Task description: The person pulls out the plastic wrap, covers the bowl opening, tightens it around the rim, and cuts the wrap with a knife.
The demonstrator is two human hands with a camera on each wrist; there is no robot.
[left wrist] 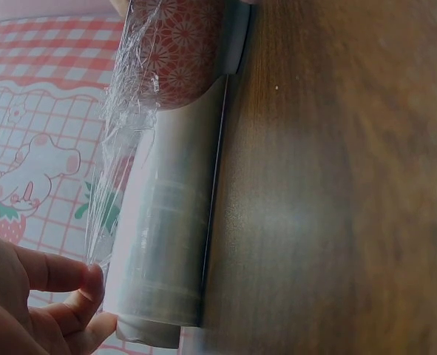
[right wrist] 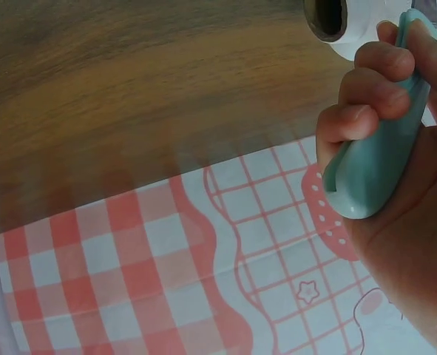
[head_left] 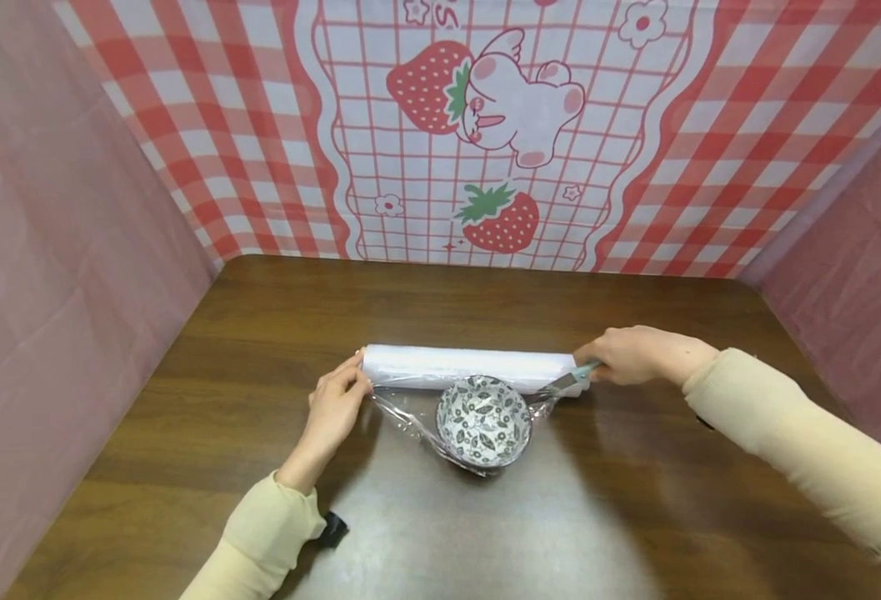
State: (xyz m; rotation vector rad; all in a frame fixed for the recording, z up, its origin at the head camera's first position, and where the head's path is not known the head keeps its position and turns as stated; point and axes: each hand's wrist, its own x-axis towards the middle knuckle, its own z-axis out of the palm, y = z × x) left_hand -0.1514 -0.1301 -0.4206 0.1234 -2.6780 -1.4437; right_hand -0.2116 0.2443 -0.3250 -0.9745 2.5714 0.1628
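One roll of cling film, one bowl, one teal-handled tool, two hands on a brown desk (head_left: 635,517).

The left hand (head_left: 332,410) pinches the clear film sheet (head_left: 402,417) at the left end of the white roll (head_left: 470,365), which lies crosswise mid-desk. The film stretches over the leaf-patterned bowl (head_left: 483,420) just in front of the roll. The right hand (head_left: 635,353), fingers curled, grips the tool (right wrist: 372,159) at the roll's right end.
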